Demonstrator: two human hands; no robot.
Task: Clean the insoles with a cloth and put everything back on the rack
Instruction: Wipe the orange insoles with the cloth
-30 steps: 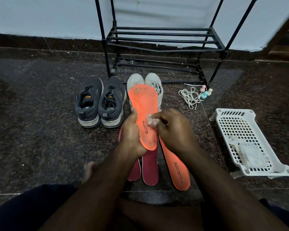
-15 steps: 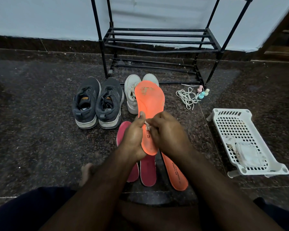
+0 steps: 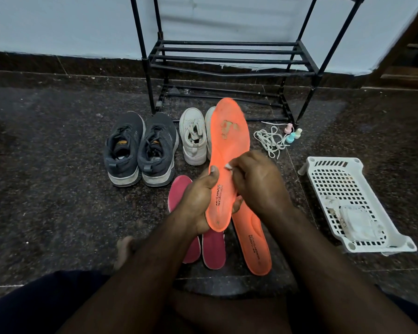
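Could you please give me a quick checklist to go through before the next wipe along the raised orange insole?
1. Left hand grips the raised orange insole at its heel: ok.
2. Right hand pinches the cloth: ok.
3. Cloth touching the insole: ok.
4. Worn patch near the toe clean: not ok.
5. Second orange insole wiped: cannot tell.
6. Rack shelves free for the shoes: ok.

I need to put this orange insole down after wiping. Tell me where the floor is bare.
Bare floor lies left of the grey sneakers, and between the loose orange insole and the white basket. The rack shelves look bare too. It is crowded ahead: white shoes, pink insoles, laces and small bottles.
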